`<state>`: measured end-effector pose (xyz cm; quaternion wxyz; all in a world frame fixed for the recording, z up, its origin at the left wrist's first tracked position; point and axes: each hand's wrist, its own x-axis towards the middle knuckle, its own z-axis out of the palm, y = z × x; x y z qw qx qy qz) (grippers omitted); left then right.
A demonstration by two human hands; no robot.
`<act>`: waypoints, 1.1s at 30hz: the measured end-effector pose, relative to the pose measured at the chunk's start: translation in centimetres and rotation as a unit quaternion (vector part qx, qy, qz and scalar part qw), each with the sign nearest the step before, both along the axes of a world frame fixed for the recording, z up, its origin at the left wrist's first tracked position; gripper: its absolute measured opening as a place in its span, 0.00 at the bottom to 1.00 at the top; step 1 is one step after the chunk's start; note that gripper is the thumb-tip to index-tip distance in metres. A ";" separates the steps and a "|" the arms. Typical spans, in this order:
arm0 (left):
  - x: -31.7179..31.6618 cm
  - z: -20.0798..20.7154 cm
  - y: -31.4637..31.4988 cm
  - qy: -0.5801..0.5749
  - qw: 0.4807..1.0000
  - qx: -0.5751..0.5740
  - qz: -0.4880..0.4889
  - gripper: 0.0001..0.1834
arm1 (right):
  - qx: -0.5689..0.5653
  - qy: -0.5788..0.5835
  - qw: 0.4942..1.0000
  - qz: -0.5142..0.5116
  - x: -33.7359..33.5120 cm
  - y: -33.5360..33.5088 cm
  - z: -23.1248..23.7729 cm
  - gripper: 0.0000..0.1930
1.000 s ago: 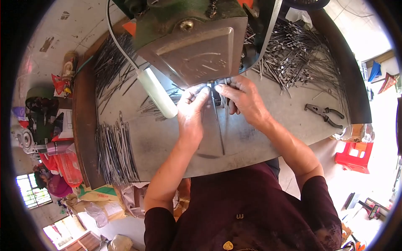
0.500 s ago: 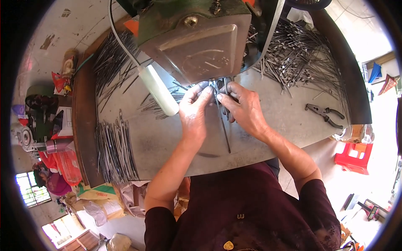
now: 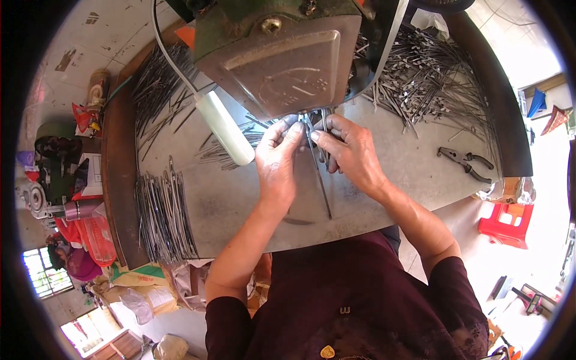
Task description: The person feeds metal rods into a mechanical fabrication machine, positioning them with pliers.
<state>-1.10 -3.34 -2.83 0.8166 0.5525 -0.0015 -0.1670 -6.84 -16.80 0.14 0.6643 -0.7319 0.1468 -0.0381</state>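
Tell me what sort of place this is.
Likely a small metal workshop: a green machine stands on a metal workbench, heaps of thin metal rods lie around it, and pliers rest nearby.

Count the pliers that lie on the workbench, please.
1. A single pair of pliers lies on the right side of the workbench, apart from both hands. More may be hidden under the metal rod heaps or behind the machine.
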 end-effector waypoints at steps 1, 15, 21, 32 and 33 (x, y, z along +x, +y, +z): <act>0.0 0.0 -0.1 0.000 1.000 0.000 -0.001 0.13 | -0.001 0.006 1.000 -0.002 0.0 0.0 -0.1 0.09; -0.3 0.1 -0.5 -0.003 1.000 -0.015 -0.001 0.12 | 0.020 0.013 1.000 -0.013 0.0 -0.3 -0.5 0.09; -1.0 0.0 -0.8 0.010 0.999 -0.017 0.047 0.11 | 0.025 0.017 0.999 -0.014 -0.2 0.4 -1.0 0.11; 1.2 2.2 0.9 0.026 0.992 0.105 -0.066 0.14 | 0.175 0.080 0.979 0.072 0.4 -1.6 -0.4 0.14; 0.9 2.1 0.7 0.024 0.992 0.111 -0.052 0.14 | 0.177 0.080 0.978 0.072 0.2 -1.7 -0.8 0.14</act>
